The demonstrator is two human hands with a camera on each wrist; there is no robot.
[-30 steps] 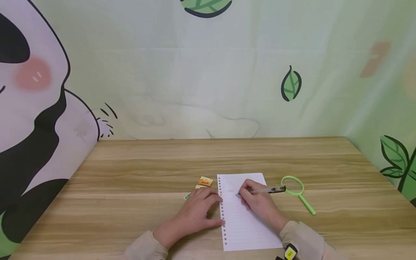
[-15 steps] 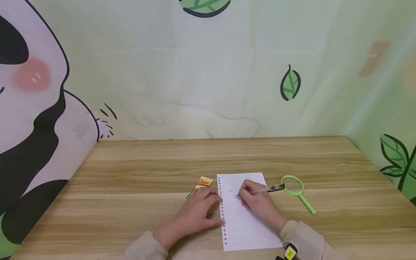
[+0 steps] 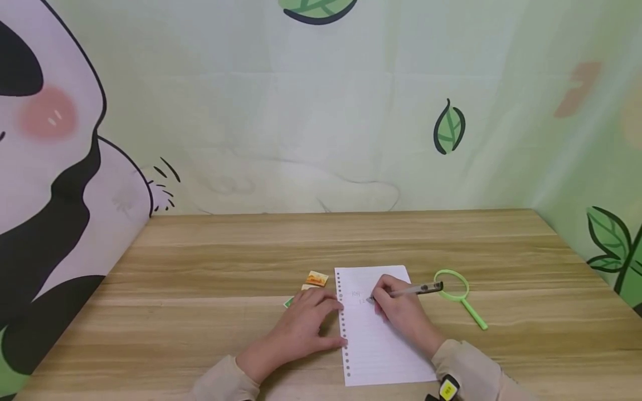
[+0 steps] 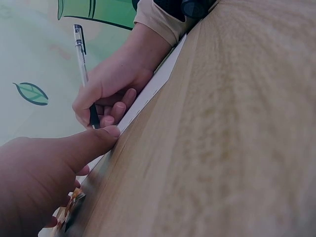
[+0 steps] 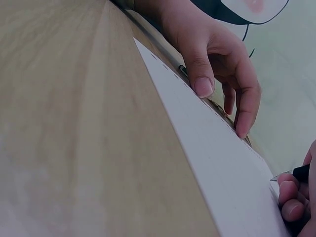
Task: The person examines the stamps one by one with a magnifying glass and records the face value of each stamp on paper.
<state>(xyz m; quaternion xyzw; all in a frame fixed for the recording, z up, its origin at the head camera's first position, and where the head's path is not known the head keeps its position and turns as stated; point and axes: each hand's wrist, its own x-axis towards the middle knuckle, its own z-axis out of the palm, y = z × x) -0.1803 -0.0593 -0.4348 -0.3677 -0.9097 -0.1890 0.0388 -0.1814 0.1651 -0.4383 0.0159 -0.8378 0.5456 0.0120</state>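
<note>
A lined sheet of loose-leaf paper [image 3: 383, 356] with punched holes down its left side lies on the wooden table. My right hand [image 3: 403, 312] pinches a clear-barrelled pen [image 3: 416, 289] with a dark grip, also seen upright in the left wrist view [image 4: 81, 61]. Its tip meets the paper near the top, beside small handwritten figures [image 3: 357, 297]. My left hand [image 3: 303, 326] lies with spread, relaxed fingers at the paper's holed edge, thumb and fingertips touching it. Small picture cards [image 3: 317, 279] show beyond the left fingers, partly covered by that hand.
A green magnifying glass [image 3: 473, 314] lies to the right of the paper, its round lens toward the back. Behind the wooden table [image 3: 225, 250] hangs a pale green backdrop [image 3: 251, 111] printed with a panda and leaves.
The right hand and pen have shifted slightly to the right along the second written row, and another mark now shows there. The left hand stays in place.
</note>
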